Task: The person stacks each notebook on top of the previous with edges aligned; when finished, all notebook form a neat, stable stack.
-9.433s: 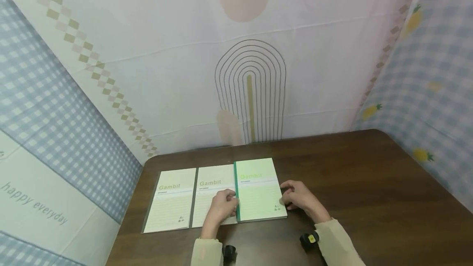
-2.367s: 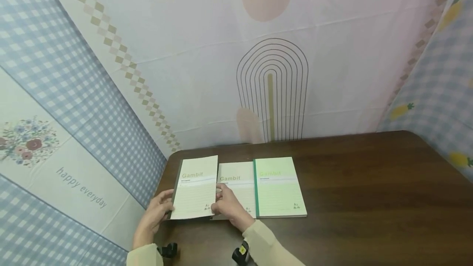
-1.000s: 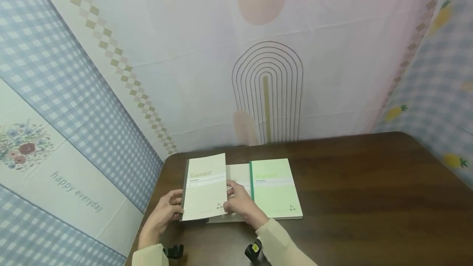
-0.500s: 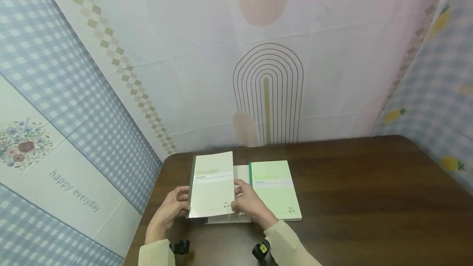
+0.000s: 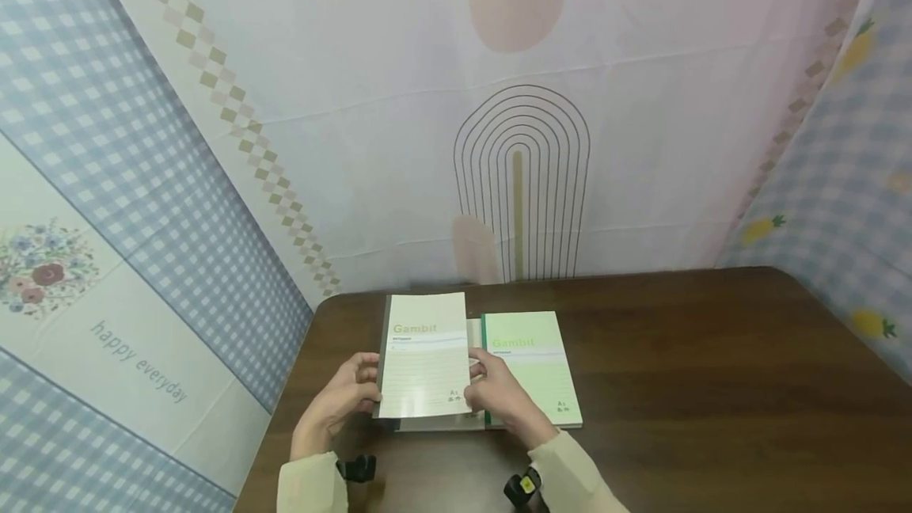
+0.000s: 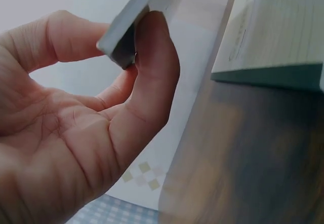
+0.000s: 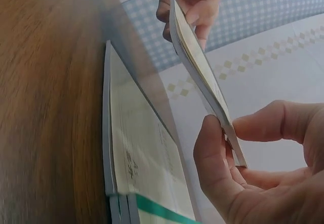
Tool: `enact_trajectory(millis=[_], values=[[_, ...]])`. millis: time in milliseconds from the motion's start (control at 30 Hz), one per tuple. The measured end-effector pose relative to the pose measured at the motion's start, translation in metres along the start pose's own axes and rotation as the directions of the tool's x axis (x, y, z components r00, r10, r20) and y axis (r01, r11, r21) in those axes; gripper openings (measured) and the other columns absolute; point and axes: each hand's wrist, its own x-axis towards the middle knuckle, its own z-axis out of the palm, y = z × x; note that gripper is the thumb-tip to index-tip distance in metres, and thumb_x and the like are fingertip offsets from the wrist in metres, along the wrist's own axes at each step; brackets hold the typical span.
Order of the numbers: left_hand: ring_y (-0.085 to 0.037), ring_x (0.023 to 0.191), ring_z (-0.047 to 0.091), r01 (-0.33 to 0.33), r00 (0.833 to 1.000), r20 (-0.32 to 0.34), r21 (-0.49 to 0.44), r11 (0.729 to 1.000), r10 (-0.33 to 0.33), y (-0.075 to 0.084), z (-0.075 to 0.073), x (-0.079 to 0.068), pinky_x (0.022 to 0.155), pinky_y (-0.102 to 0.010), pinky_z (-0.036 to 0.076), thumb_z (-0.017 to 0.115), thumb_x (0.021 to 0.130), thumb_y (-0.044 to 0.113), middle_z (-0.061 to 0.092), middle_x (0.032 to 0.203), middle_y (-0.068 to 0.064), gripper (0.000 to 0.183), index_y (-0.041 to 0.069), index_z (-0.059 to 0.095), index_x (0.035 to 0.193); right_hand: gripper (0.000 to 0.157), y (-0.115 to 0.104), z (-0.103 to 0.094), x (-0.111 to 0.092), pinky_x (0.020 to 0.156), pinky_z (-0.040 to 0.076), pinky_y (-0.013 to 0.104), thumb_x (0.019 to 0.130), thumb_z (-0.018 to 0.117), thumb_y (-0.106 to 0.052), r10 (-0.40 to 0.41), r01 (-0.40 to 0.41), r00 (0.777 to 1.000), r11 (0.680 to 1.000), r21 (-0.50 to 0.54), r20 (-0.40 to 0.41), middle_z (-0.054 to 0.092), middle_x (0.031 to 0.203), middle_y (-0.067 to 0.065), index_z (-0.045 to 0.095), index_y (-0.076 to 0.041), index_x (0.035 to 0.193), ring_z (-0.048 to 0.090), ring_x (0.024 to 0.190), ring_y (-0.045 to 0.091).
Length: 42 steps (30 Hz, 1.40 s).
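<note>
A cream notebook [image 5: 424, 359] with a dark spine and "Gambit" on its cover is held up off the table between both hands. My left hand [image 5: 340, 398] pinches its spine edge; in the left wrist view the left hand [image 6: 76, 117] has thumb and fingers on either side of that edge. On the opposite edge, my right hand [image 5: 502, 394] pinches the lower right side, thumb on the cover. Below it lies a second cream notebook [image 5: 442, 423], mostly hidden from the head view. Beside that lies the green notebook [image 5: 530, 370], its spine toward the second one.
The dark wooden table [image 5: 677, 355] carries the notebooks near its left part. A printed cloth [image 5: 356, 180] hangs behind the table's far edge, with checked cloth at both sides. A black wrist camera [image 5: 522, 488] sits on the right wrist.
Earlier the cream notebook lay at the far left of the row. Both hands have since gripped and lifted it, then carried it right, over the second cream notebook.
</note>
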Motion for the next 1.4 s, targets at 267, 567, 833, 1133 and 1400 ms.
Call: enact_trajectory(millis=[267,567,833,1133,1400], values=[[-0.025,0.090,0.063,-0.048,0.997,0.066,-0.020,0.999,0.049,0.006,0.012,0.005,0.074,-0.036,0.055,0.059,0.078,-0.007,0.058,0.114,-0.022,0.069,-0.011,0.031,0.141,0.079,-0.002,-0.017,-0.006,0.057,0.054,0.034,0.069,0.050,0.011,0.012,-0.012,0.999,1.000,0.004,-0.041,0.057,0.099,0.017,0.039,0.011,0.147,0.056,0.073,0.022],[-0.024,0.090,0.062,-0.082,0.990,0.104,-0.097,0.992,0.092,0.012,0.032,0.005,0.076,-0.036,0.052,0.061,0.078,-0.006,0.056,0.118,-0.022,0.072,-0.010,0.029,0.142,0.063,-0.004,-0.039,-0.017,0.053,0.054,0.037,0.078,0.049,0.010,-0.006,0.007,0.996,1.000,0.002,-0.093,0.061,0.093,0.016,0.048,0.010,0.141,0.061,0.072,0.023],[-0.021,0.089,0.064,-0.076,0.991,0.105,-0.114,0.991,0.088,0.016,0.049,0.011,0.077,-0.035,0.051,0.063,0.076,-0.007,0.056,0.118,-0.020,0.071,-0.008,0.032,0.140,0.061,-0.005,-0.058,-0.023,0.050,0.053,0.034,0.078,0.050,0.011,-0.005,0.005,0.993,1.000,0.007,-0.117,0.064,0.092,0.015,0.050,0.009,0.139,0.062,0.072,0.022],[-0.018,0.085,0.063,-0.076,0.990,0.108,-0.170,0.982,0.095,0.018,0.070,0.017,0.070,-0.030,0.053,0.062,0.074,-0.011,0.054,0.114,-0.017,0.070,-0.008,0.033,0.138,0.060,-0.003,-0.080,-0.029,0.050,0.054,0.035,0.077,0.052,0.011,-0.017,0.017,0.991,1.000,-0.002,-0.136,0.063,0.090,0.013,0.054,0.007,0.137,0.061,0.072,0.022],[-0.018,0.086,0.063,-0.071,0.988,0.123,-0.192,0.979,0.096,0.020,0.088,0.026,0.071,-0.030,0.053,0.062,0.076,-0.010,0.056,0.114,-0.017,0.070,-0.008,0.034,0.140,0.063,-0.005,-0.098,-0.039,0.055,0.053,0.036,0.079,0.057,0.008,-0.010,0.010,0.990,1.000,-0.003,-0.137,0.062,0.096,0.014,0.048,0.009,0.141,0.056,0.073,0.021]])
